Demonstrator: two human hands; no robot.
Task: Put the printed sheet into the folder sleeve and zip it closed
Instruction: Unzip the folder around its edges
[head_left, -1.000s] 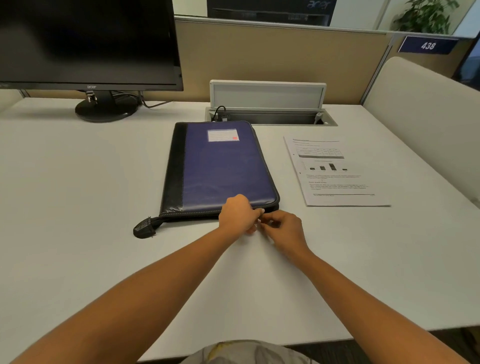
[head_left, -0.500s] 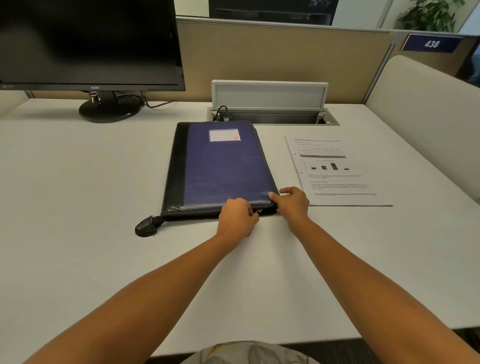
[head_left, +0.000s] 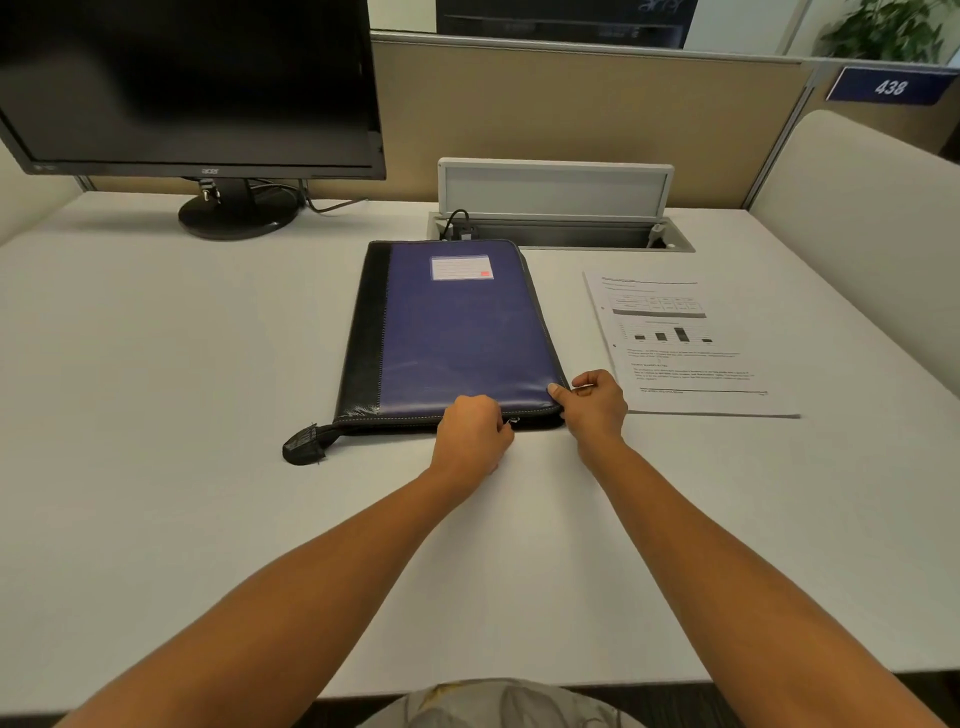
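Lying flat on the desk (head_left: 156, 364), the folder (head_left: 457, 332) runs its long axis straight away from the person, with the black spine on the left, the label at the far end and a zipped short edge nearest the body. Both hands sit on that near edge. The left hand (head_left: 472, 426) has its fingers curled in on the zip pull (head_left: 513, 420), apparently pinching it, while the right hand (head_left: 595, 402) grips the near right corner, thumb pressed on the blue cover. The loose zip tail (head_left: 304, 447) sticks out past the near left corner; which way the pull must travel to open, I cannot tell. The printed sheet (head_left: 685, 343) lies just right of the folder, apart from it and close beside the right hand, the nearer of the 2. Its long axis also runs near to far, slightly skewed, with the heading at the far end.
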